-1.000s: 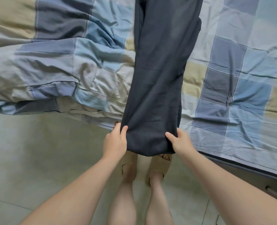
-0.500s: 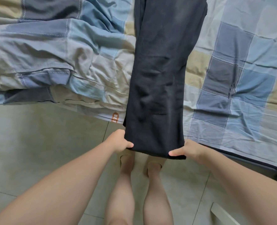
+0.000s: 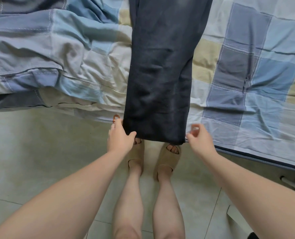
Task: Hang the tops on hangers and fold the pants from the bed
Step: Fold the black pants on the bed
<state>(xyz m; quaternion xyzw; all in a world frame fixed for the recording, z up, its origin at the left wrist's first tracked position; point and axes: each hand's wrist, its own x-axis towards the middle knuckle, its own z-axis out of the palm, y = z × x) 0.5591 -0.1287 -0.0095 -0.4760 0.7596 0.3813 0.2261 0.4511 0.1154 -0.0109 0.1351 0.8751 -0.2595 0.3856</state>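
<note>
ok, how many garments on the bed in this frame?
1. Dark pants lie down the middle of the checked bedding, hem hanging over the near edge between the left hand and right hand. The bed runs out of frame, so others may be hidden.

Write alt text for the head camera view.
Dark pants lie lengthwise on a plaid-covered bed, their hem hanging over its near edge. The left hand touches the hem's left corner with its thumb; the right hand, blurred, is at the right corner. Below are tan slippers on a tiled floor.
</note>
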